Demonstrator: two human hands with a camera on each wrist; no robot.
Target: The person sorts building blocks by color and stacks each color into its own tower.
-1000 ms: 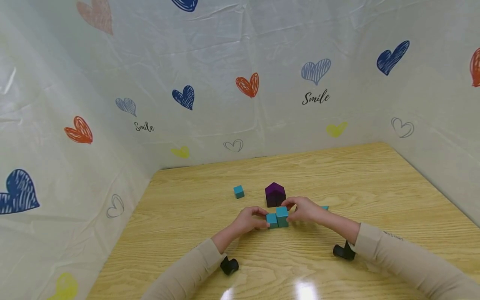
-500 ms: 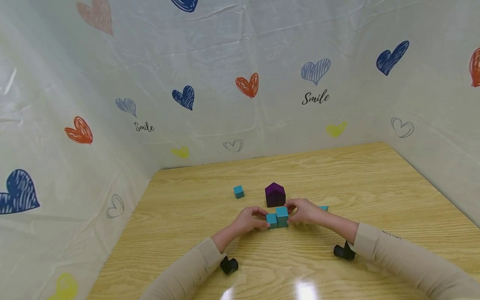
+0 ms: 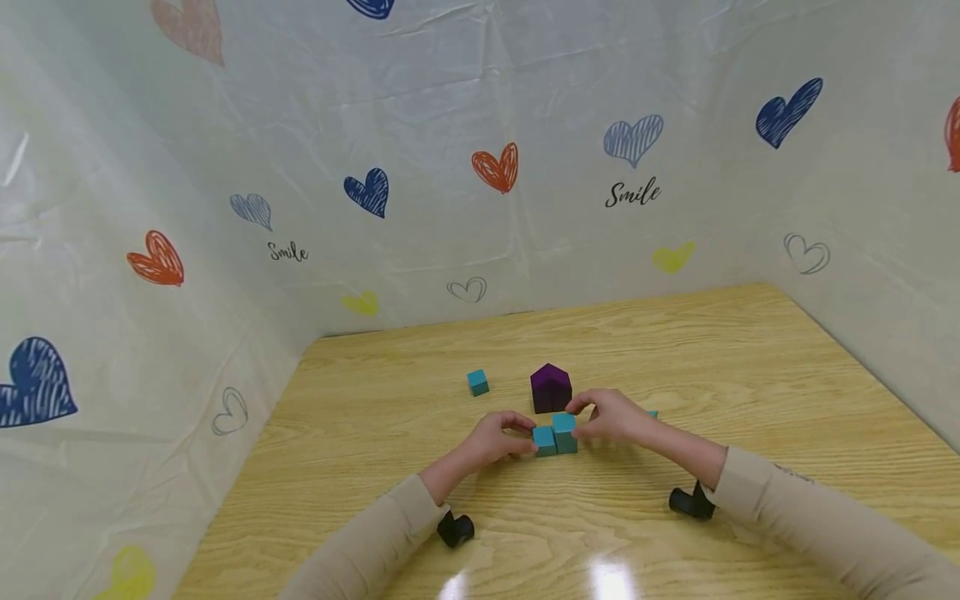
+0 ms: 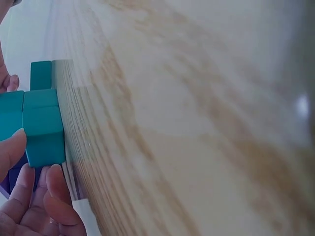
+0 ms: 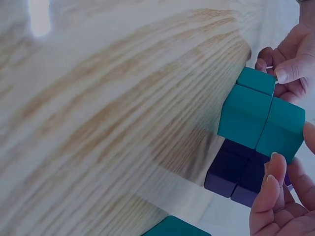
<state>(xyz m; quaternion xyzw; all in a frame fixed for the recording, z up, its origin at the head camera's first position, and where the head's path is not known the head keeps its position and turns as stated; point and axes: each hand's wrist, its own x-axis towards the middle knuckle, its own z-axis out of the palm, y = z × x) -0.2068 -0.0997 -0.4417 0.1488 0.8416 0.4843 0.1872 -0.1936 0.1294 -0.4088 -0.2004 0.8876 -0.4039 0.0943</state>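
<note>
A low teal cube [image 3: 544,441] touches the left side of a taller pair of stacked teal blocks [image 3: 565,433] on the table. My left hand [image 3: 498,439] holds the low cube, with the thumb on one side and fingertips on the other in the left wrist view. From the right, my right hand [image 3: 611,415] pinches the upper block [image 5: 283,128] of the pair between thumb and fingertips. Right behind the pair stands a purple block group [image 3: 551,389] with a peaked top. In the right wrist view, seams split the purple blocks [image 5: 226,172].
One loose teal cube [image 3: 477,382] lies farther back on the left of the wooden table [image 3: 390,383]. Behind my right wrist, a teal piece [image 3: 653,414] shows only its tip. A heart-printed sheet [image 3: 420,242] encloses the table at the back and sides.
Half a second ago my right hand drew slightly back to the right; now its fingers are closer to the upper block again. The left hand and the blocks look unmoved.
</note>
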